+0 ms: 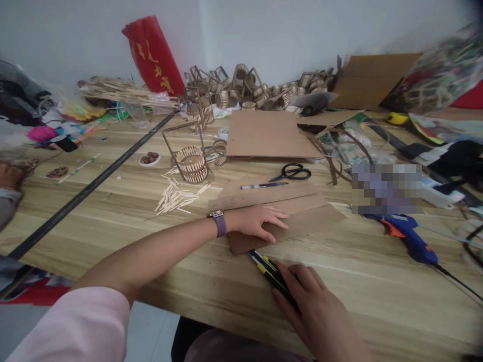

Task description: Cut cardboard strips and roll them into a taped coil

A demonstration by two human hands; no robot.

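My left hand (pixel 260 221) lies flat with fingers spread on a piece of brown cardboard (pixel 309 218). My right hand (pixel 313 296) is wrapped round a black and yellow utility knife (pixel 269 271). The knife's blade end is at the cardboard's near edge; whether it touches the cardboard I cannot tell. On the cardboard's far part lie a pen (pixel 264 185) and black-handled scissors (pixel 294 172). Left of the cardboard is a pile of short wooden sticks (pixel 175 198). Behind the pile stands a small slatted basket (pixel 192 166) with a tall square handle.
A blue glue gun (pixel 411 236) with its cord lies at the right. A larger cardboard sheet (pixel 267 133) lies further back. A small white bowl (pixel 150 160) holds brown beads. Several small baskets (pixel 260 93) are heaped by the wall. Another person's hand (pixel 9 176) shows at the left edge.
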